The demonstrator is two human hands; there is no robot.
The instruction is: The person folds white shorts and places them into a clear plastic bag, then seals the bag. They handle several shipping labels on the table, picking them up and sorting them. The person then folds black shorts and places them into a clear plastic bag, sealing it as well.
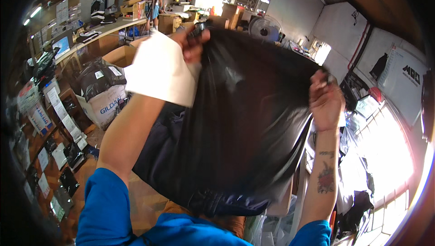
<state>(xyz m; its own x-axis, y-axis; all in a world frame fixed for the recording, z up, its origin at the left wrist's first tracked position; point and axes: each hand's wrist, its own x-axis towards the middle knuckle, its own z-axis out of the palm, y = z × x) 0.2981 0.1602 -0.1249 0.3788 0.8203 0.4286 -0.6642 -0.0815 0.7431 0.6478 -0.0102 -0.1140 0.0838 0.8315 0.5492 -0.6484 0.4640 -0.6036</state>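
A large black plastic bag (244, 110) is stretched up in front of me between both hands. My left hand (192, 47) grips its upper left corner, where a small dark bunched part or object shows blurred at the fingers. My right hand (326, 98) pinches the upper right corner. Around my left wrist lies a broad white sheet or band (159, 71), overexposed, so its material is unclear. Dark navy cloth (227, 205) with seams shows at the bag's lower edge, partly covered by the plastic.
Left stands a cardboard box (102, 108) with a stuffed black bag. Packed pouches (69, 181) and a label strip (64, 118) lie beside it. Beyond are a long table (112, 25), a fan (265, 28) and a person (156, 8). Garments (355, 168) lie by the bright window at right.
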